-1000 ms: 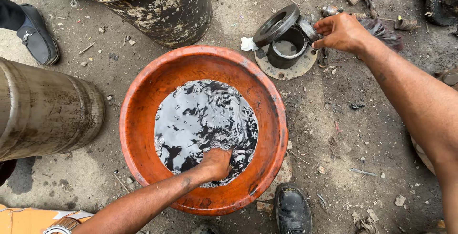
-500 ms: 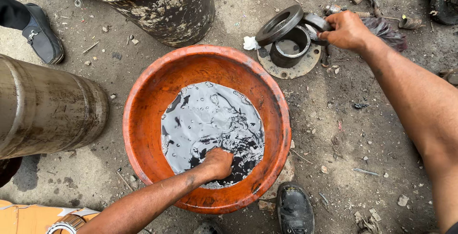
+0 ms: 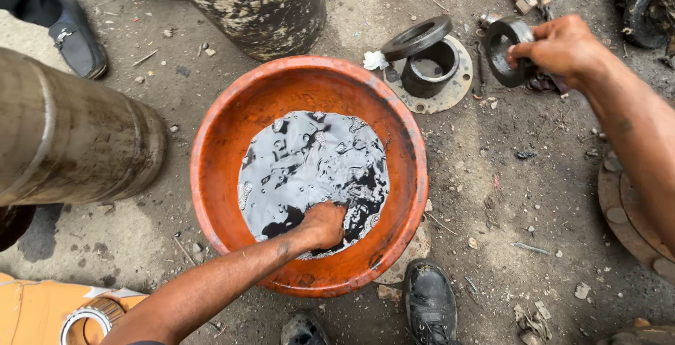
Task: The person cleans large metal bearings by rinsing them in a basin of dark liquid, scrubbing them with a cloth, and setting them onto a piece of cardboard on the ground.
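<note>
A big orange basin sits on the dirt ground, holding dark oily liquid. My left hand is closed with its fingers sunk in the liquid near the basin's near rim; what it holds is hidden. My right hand grips a dark metal ring and holds it in the air at the upper right, just right of a flanged metal hub with another black ring leaning on it.
A dirty black drum stands behind the basin. A large metal cylinder lies at left. Someone's black shoe is upper left; black shoes are below the basin. A bearing rests on a yellow box at bottom left. Scrap parts lie at right.
My right hand has lifted the dark ring off the hub area and carried it to the right. My left hand has stayed in the liquid, whose surface ripples.
</note>
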